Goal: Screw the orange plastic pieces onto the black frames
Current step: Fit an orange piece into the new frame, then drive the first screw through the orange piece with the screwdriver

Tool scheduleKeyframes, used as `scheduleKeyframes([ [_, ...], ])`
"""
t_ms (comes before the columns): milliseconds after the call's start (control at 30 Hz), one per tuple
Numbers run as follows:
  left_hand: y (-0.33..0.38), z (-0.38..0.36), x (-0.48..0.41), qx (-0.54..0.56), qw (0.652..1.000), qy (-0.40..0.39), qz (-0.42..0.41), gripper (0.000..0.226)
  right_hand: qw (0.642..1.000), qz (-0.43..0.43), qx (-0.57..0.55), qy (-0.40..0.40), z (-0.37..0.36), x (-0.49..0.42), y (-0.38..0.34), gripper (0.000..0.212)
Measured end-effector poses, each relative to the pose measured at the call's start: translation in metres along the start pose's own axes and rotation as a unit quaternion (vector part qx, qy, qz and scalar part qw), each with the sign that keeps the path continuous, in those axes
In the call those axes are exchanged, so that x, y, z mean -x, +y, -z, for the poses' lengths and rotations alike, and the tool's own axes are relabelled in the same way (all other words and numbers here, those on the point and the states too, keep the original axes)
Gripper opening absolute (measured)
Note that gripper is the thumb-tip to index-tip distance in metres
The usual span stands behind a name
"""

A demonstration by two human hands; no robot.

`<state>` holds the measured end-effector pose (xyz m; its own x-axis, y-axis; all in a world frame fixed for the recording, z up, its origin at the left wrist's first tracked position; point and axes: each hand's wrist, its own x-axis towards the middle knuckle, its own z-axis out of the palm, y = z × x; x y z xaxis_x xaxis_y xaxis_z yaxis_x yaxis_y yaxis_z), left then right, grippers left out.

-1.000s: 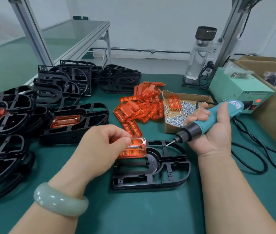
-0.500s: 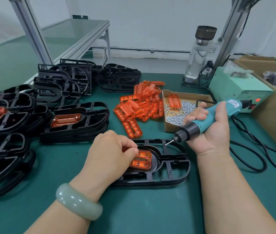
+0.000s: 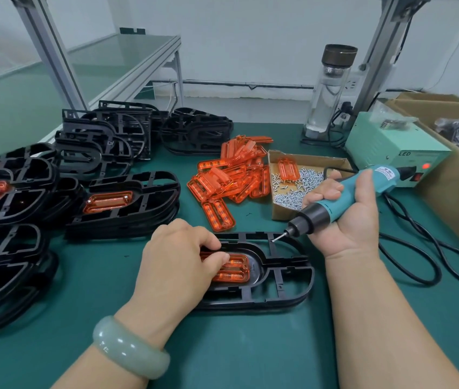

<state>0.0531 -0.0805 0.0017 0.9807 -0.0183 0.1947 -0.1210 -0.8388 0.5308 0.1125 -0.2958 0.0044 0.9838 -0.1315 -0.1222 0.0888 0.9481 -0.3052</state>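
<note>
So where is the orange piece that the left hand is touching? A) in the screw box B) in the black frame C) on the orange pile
B: the left hand holds the orange piece seated in the black frame, while the right hand grips the screwdriver close by.

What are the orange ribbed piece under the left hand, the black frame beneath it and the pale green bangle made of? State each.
Orange ribbed piece: translucent glossy plastic; light glows through it. Black openwork frame: moulded plastic, dull sheen, thin ribs. Pale green bangle: probably jade or glass; cloudy, polished highlights.
</note>
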Motion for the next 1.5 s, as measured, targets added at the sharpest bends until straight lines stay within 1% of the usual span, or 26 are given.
scheduleKeyframes([
  [100, -0.001, 0.005, 0.003, 0.025, 0.999, -0.025, -0.028, 0.004, 1.000, 0.000, -0.002, 0.000, 0.000, 0.000, 0.000, 0.038],
  [233, -0.003, 0.009, 0.003, 0.014, 0.995, -0.094, -0.036, 0.013, 1.000, -0.002, -0.003, 0.000, 0.000, 0.001, 0.000, 0.038],
  [533, -0.002, 0.013, -0.004, -0.045, 0.988, -0.138, -0.052, 0.016, 1.000, 0.004, -0.007, 0.000, 0.000, 0.003, -0.001, 0.038],
  [733, -0.004, 0.014, -0.012, -0.040, 0.983, -0.164, -0.076, 0.016, 1.000, 0.005, -0.013, 0.000, 0.000, 0.002, -0.001, 0.038],
  [833, -0.008, 0.014, -0.016, -0.013, 0.980, -0.180, -0.080, 0.013, 1.000, 0.004, -0.018, -0.002, 0.000, 0.002, -0.002, 0.037],
  [933, -0.014, 0.015, -0.017, 0.018, 0.980, -0.184, -0.080, 0.015, 1.000, 0.003, -0.022, -0.006, 0.000, 0.002, -0.002, 0.035],
  [1067, -0.019, 0.013, -0.018, 0.045, 0.979, -0.177, -0.092, 0.024, 1.000, 0.006, -0.023, -0.005, 0.000, 0.002, -0.001, 0.037],
  [1267, -0.027, 0.010, -0.013, 0.081, 0.979, -0.168, -0.084, 0.035, 1.000, 0.005, -0.014, 0.000, 0.001, 0.002, -0.001, 0.038],
  [1500, -0.027, 0.008, -0.012, 0.063, 0.980, -0.163, -0.093, 0.020, 1.000, 0.005, -0.013, -0.003, 0.000, 0.002, 0.001, 0.039],
])
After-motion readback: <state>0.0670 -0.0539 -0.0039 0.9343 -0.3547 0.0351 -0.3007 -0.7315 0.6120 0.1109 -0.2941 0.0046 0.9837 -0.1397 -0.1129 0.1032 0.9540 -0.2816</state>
